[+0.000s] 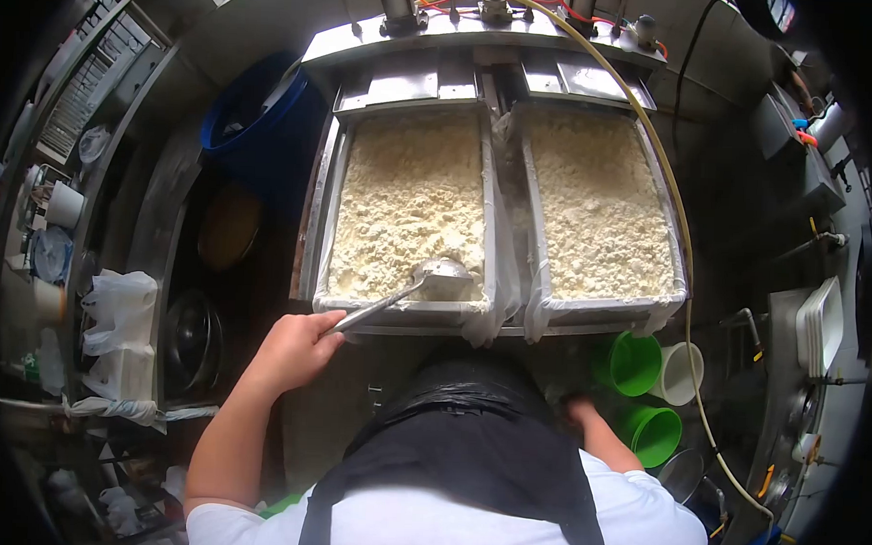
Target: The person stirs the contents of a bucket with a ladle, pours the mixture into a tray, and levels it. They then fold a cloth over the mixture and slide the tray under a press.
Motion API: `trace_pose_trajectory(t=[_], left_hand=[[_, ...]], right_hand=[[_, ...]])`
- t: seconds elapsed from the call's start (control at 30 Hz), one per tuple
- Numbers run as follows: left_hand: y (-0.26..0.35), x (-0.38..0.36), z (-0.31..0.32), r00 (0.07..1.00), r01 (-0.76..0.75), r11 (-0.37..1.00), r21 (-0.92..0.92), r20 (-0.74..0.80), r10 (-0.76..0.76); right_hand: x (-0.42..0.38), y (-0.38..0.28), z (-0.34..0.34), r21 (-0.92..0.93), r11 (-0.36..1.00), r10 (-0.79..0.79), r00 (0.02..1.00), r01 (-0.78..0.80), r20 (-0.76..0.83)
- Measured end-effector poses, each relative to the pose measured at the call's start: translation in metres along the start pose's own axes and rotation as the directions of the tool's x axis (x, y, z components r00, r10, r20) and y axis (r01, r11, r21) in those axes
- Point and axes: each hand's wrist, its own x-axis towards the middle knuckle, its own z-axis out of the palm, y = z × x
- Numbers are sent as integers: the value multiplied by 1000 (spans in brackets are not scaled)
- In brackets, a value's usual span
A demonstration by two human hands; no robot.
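Note:
My left hand [297, 347] is closed around the end of the long handle of a metal spatula [443, 272]. The spatula's broad head rests on crumbly, cream-white curds [415, 190] near the front edge of the left rectangular metal mold [396, 316], which is lined with thin cloth. A matching right mold [603, 305] beside it is filled with similar curds [601, 211]. Down by my right side, my right hand [579, 410] hangs low, near the green buckets. It is small, dark and blurred, so its fingers cannot be made out.
Behind the molds stands a metal press frame [482, 43]. A yellow hose [678, 175] curves down the right side. Green buckets [634, 366] and a white bucket [680, 374] sit on the floor at right. A blue barrel [268, 122] and shelving [125, 98] are at left.

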Motion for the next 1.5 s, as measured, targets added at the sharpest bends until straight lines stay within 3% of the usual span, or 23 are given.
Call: trace_pose_trajectory(t=[0.03,0.1,0.2,0.27,0.3,0.37,0.5,0.57,0.63,0.7,0.77,0.9,1.0,1.1,1.17,1.2,1.27,1.3,1.37,1.4,1.43,1.47,1.5], left_hand=[[-1,11,-3,1000,-8,1000,-2,-4,8],[-4,39,-12,979,-147,971,190,-114,170],[-4,78,-14,948,-189,924,333,-184,260],[-6,96,-16,937,-206,906,370,-193,292],[-4,101,-16,928,-181,905,384,-238,286],[0,115,-16,914,-161,904,396,-285,288],[-4,161,7,870,-123,931,345,-414,269],[1,185,33,885,-47,969,244,-439,154],[-2,194,57,923,-65,955,290,-347,168],[-7,173,53,923,-111,944,310,-321,214],[-18,140,38,861,-218,933,287,-394,323],[-43,79,36,914,-150,963,223,-341,221],[-62,37,38,898,-220,969,113,-365,246],[-64,-7,42,900,-190,978,-82,-413,141],[-82,-30,59,916,-196,979,-54,-366,163],[-88,-40,65,913,-191,981,-41,-375,162],[-99,-52,76,882,-207,978,14,-429,193],[-103,-51,82,882,-207,978,11,-431,192],[-107,-47,94,881,-238,836,-494,-472,-29],[-111,-35,101,917,-267,619,-739,-392,-72],[-115,-23,113,915,-272,615,-740,-397,-74],[-119,-8,127,967,-190,337,-922,-235,-98],[-120,8,142,996,-65,29,-997,-67,-63]], right_hand=[[-7,-4,-3,5,1000,14,1000,-14,6],[-3,0,-6,16,1000,26,1000,-26,-8],[-2,15,-1,-1,999,-33,998,33,-51],[-12,9,-7,-288,944,-186,981,161,-61],[-16,11,-4,-288,945,-183,981,156,-68],[-24,11,2,152,988,2,979,30,-204],[-53,6,3,277,960,90,975,-30,-206],[-67,1,0,256,963,121,985,-85,-126],[-69,3,1,280,956,127,985,-90,-116],[-70,3,-3,304,948,132,986,-94,-106],[-74,2,-2,388,921,84,989,-32,-119],[-67,8,4,384,922,102,988,-51,-112],[-55,6,4,314,948,87,992,-55,-91],[-48,-5,-1,215,973,105,991,-84,-87],[-46,-20,-10,37,998,62,994,-59,-90],[-41,-26,-15,34,998,59,994,-56,-92],[-29,-35,-22,-237,970,-72,997,63,-31],[-24,-37,-23,-240,969,-73,997,63,-33],[-14,-42,-25,-319,946,-53,999,53,8],[-17,-49,-28,-324,944,-56,998,54,4],[-19,-56,-28,-217,975,-49,999,47,-3],[-23,-66,-29,-105,994,-43,999,41,-9],[-24,-73,-32,-106,993,-46,999,44,-14]])
